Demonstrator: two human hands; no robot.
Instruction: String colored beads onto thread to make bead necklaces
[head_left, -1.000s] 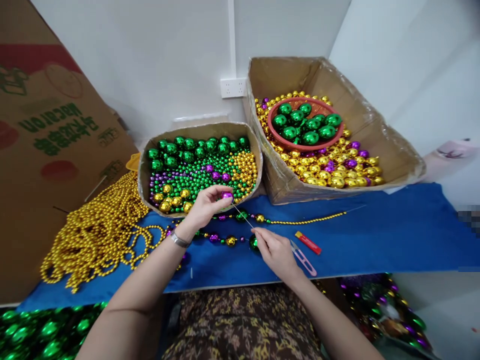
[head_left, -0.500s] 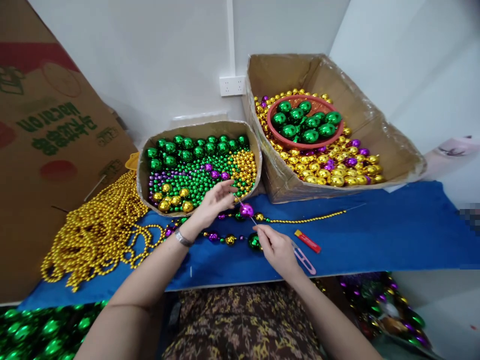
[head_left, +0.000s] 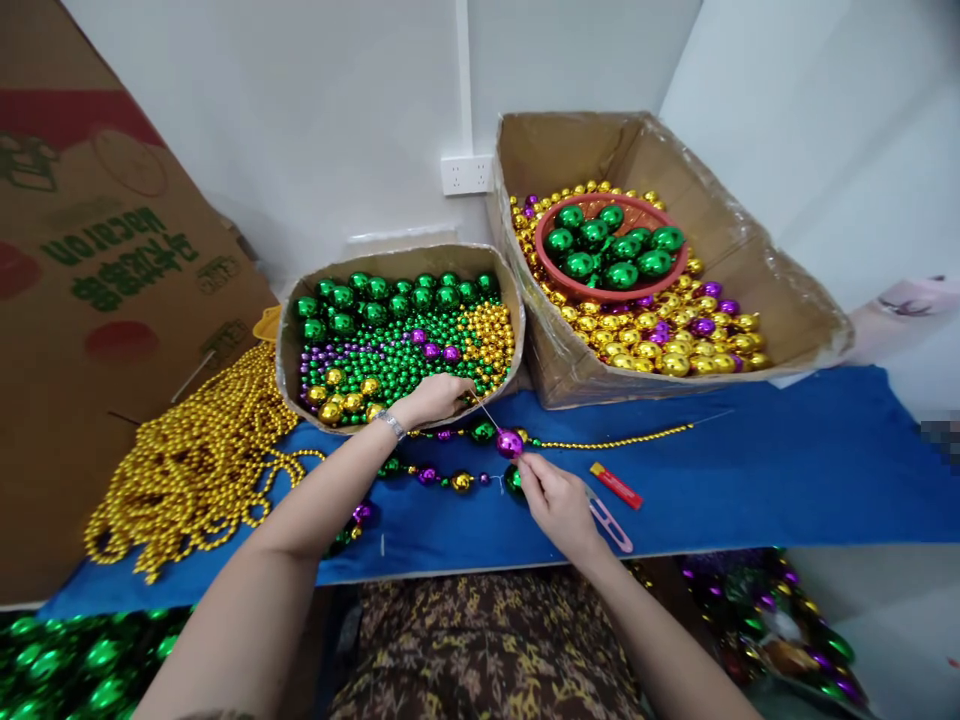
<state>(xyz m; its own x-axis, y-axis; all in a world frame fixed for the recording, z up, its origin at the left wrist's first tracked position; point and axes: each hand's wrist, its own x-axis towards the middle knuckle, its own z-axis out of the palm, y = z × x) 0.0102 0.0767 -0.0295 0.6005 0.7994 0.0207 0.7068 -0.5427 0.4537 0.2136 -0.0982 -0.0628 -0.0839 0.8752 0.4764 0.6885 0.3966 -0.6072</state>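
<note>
My right hand (head_left: pixel 553 500) pinches the near end of a thin needle (head_left: pixel 487 414) above the blue cloth (head_left: pixel 750 470). A purple bead (head_left: pixel 509 443) sits on the needle just above my fingers. My left hand (head_left: pixel 435 398) reaches into the front of the small cardboard box (head_left: pixel 397 262) of green, gold and purple beads, fingers curled over the small beads; what they hold is hidden. A strung line of purple, gold and green beads (head_left: pixel 442 479) lies on the cloth under my hands.
A larger cardboard box (head_left: pixel 787 300) at the right holds gold and purple beads and a red bowl (head_left: pixel 611 290) of green balls. Gold bead strands (head_left: pixel 195 460) pile at the left. A red lighter (head_left: pixel 615 484) and pink snips (head_left: pixel 609 522) lie beside my right hand.
The purple bead left my left hand and slid down the needle to my right fingers. My left hand went back into the small box.
</note>
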